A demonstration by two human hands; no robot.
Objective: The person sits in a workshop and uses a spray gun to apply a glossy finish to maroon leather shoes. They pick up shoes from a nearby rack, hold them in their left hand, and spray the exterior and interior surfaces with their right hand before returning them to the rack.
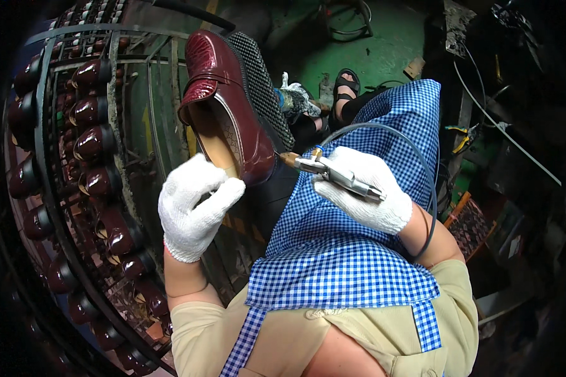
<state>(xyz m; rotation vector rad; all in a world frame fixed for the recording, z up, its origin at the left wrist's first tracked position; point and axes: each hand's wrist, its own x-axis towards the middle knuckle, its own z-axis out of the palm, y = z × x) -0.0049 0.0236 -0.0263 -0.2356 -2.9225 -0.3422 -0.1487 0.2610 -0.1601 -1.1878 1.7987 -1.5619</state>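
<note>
A glossy dark red leather loafer (258, 141) with a thick black textured sole (261, 78) is tilted on its side, toe away from me. My left hand (198, 204), in a white knitted glove, pinches the rim of its opening near the heel. The tan insole shows inside. My right hand (368, 188), gloved alike, is closed around a silver metal air tool (343, 176) with a brown front end. Its thin tip meets or nearly meets the heel, close to the sole edge. A grey hose (421, 157) loops from the tool over my right wrist.
A metal rack (113, 81) on the left carries rows of similar glossy dark red shoes (97, 144). A blue checked apron (358, 264) covers my lap. Sandalled feet (346, 85) and a paint-stained object (295, 100) are on the green floor (390, 44). Cables hang at right.
</note>
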